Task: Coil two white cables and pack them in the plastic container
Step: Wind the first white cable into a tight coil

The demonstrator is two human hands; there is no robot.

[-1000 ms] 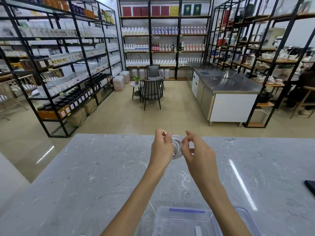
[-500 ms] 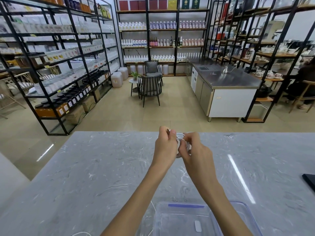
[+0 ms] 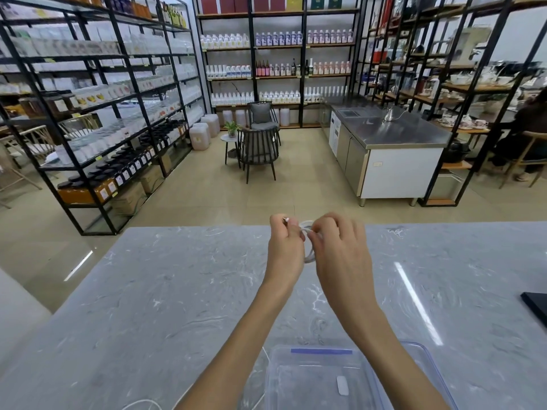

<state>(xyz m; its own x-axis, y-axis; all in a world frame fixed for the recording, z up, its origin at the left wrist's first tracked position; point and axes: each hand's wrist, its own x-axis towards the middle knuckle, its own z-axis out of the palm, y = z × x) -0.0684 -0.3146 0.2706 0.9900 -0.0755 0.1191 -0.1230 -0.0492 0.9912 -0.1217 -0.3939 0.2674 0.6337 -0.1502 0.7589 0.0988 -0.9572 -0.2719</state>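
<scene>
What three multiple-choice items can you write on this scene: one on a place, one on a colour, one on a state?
1. Where is the clear rectangular plastic container? A on a shelf; B on the grey marble table, near edge; C on the floor.
2. The thin coiled cable is: A black; B red; C white.
3. That cable is: A held by the left hand and right hand; B inside the container; C lying flat.
Answers: B, marble shows beside it; C, its loops look white; A, both hands pinch it above the table.
</scene>
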